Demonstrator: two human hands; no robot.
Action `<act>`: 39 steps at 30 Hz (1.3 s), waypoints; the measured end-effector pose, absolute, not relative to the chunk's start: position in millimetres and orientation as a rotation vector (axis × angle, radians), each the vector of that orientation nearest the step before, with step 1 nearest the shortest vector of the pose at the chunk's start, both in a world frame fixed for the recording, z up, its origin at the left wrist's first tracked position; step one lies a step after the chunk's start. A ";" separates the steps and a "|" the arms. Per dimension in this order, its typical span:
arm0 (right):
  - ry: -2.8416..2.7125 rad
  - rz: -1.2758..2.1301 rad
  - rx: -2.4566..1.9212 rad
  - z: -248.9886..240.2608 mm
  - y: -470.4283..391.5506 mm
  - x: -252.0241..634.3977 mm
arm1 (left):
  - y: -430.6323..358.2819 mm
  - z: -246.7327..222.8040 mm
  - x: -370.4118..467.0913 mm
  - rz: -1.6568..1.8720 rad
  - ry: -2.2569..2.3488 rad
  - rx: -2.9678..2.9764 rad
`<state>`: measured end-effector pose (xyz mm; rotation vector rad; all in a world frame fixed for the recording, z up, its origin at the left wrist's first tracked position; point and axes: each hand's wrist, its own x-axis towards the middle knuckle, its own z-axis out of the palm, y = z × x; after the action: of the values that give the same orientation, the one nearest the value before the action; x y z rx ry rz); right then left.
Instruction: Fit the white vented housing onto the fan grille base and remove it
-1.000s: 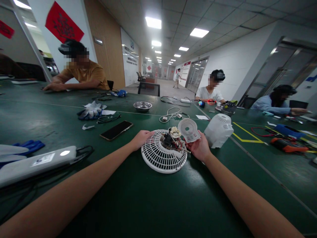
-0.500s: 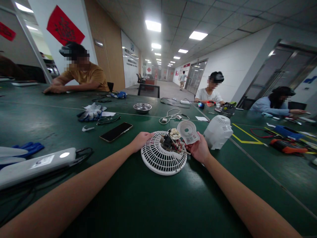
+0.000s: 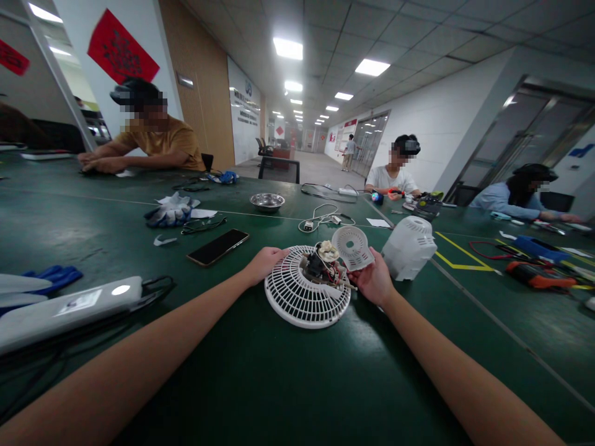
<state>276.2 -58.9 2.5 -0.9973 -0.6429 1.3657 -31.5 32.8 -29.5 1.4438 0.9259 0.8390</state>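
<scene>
A round white fan grille lies on the green table, with a dark motor and thin wires mounted at its centre. My left hand grips the grille's left rim, fingers partly hidden behind it. Closed on a small white vented plastic cover is my right hand, which keeps it tilted up beside the motor at the grille's right edge. A white plastic housing with slots in its top stands just right of that hand.
Left of the grille lie a black phone, work gloves and a white power device. Beyond are a metal bowl and a white cable. An orange-and-black meter lies at right. Several people sit around the table.
My hands, the grille and the cover stay in place. The co-worker at left has shifted their hands, the one at far right has moved an arm, and a distant walker has moved right.
</scene>
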 end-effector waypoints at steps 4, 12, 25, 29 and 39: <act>-0.644 1.364 -0.998 3.3 -59.4 275.3 | 32.0 -29.7 -30.5 0.851 0.932 1.440; -0.642 1.364 -0.978 2.7 -59.7 275.0 | 38.0 -37.3 -30.0 0.863 0.906 1.408; -0.642 1.355 -0.999 3.1 -59.7 274.2 | 31.7 -30.1 -29.4 0.858 0.930 1.433; -0.656 1.349 -0.995 3.4 -60.2 274.2 | 32.7 -30.7 -29.3 0.860 0.925 1.419; -0.674 1.357 -0.993 2.8 -60.9 275.2 | 27.8 -25.5 -28.9 0.857 0.954 1.451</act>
<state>275.2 -60.9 2.8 -0.9931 -0.6740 1.3568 -28.9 27.8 -25.5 1.4507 0.9538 0.8574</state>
